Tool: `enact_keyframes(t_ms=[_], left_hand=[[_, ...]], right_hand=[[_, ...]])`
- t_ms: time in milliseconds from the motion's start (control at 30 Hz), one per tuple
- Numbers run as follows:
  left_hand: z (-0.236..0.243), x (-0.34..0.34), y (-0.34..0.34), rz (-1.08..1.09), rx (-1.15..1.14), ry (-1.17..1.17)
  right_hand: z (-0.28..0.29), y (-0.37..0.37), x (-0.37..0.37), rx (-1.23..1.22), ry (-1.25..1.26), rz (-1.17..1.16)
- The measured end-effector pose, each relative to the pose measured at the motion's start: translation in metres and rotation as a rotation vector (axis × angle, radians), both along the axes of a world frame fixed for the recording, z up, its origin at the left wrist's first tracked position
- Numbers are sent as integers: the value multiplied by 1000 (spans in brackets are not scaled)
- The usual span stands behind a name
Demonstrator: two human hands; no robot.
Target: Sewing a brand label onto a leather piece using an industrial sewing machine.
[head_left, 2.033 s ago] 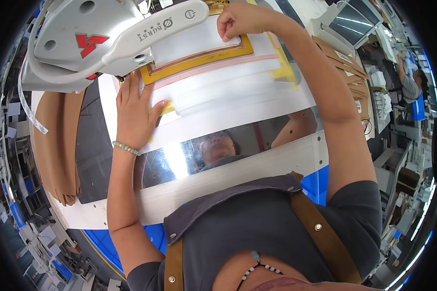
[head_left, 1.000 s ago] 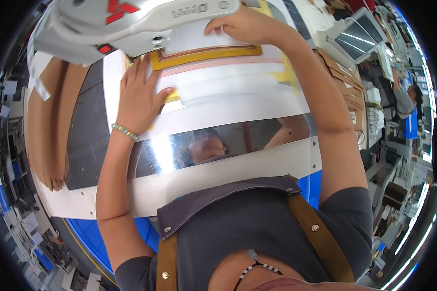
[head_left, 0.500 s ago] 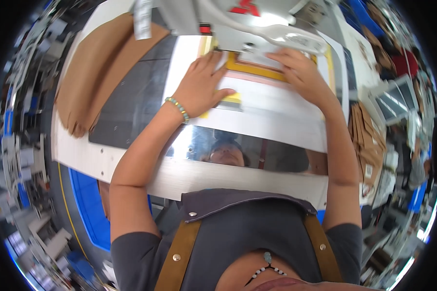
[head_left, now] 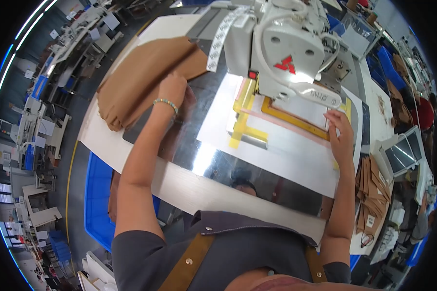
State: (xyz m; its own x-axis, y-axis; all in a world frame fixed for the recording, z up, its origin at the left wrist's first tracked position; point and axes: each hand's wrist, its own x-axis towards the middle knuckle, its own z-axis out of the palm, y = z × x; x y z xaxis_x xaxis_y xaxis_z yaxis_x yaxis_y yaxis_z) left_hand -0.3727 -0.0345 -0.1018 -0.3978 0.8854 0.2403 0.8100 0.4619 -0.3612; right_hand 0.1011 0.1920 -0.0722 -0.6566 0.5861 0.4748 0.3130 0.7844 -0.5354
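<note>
At the right edge of the amber-yellow clamp frame (head_left: 296,119), below the white sewing machine head (head_left: 296,53), my right hand (head_left: 341,133) has its fingers loosely apart, with nothing seen in them. My left hand (head_left: 173,91), a beaded bracelet at its wrist, is at the near right edge of a fanned stack of brown flat pieces (head_left: 136,80). Its fingers are curled against the top piece; their tips are hidden. Under the frame lies a white sheet (head_left: 291,165) with yellow tape (head_left: 243,130) at its left.
A shiny metal plate (head_left: 213,167) reflects along the near side of the white table (head_left: 179,186). Folded brown pieces (head_left: 371,194) lie at the right beside a tilted screen (head_left: 398,150). Below the table's left edge stands a blue bin (head_left: 94,203).
My left hand has left the clamp frame's left side for the brown stack. My right hand has drawn back to the frame's right edge. The view has turned and shifted.
</note>
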Motion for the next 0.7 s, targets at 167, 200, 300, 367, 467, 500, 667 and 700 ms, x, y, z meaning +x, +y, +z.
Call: enact_keyframes(t_ms=[167,200,300,367,467,500,667,700], left_hand=[[14,18,-18,-80,250,-181],[15,34,-21,-151,303,-196],[23,67,-41,-246,311,-249],[17,85,-53,-338,313,-243],[7,105,-60,-420,339,-267],[3,110,-58,-425,341,-243],[-2,123,-63,-476,368,-257],[-3,123,-68,-471,382,-263]], right_hand=[[1,-7,-3,22,20,14],[0,-11,1,39,11,34],[15,-28,-19,122,-26,165],[20,-44,-45,151,-86,265],[16,-68,-94,355,-139,440],[8,-73,-111,437,-122,453],[-20,-92,-163,643,-237,424],[-23,-91,-166,681,-284,413]])
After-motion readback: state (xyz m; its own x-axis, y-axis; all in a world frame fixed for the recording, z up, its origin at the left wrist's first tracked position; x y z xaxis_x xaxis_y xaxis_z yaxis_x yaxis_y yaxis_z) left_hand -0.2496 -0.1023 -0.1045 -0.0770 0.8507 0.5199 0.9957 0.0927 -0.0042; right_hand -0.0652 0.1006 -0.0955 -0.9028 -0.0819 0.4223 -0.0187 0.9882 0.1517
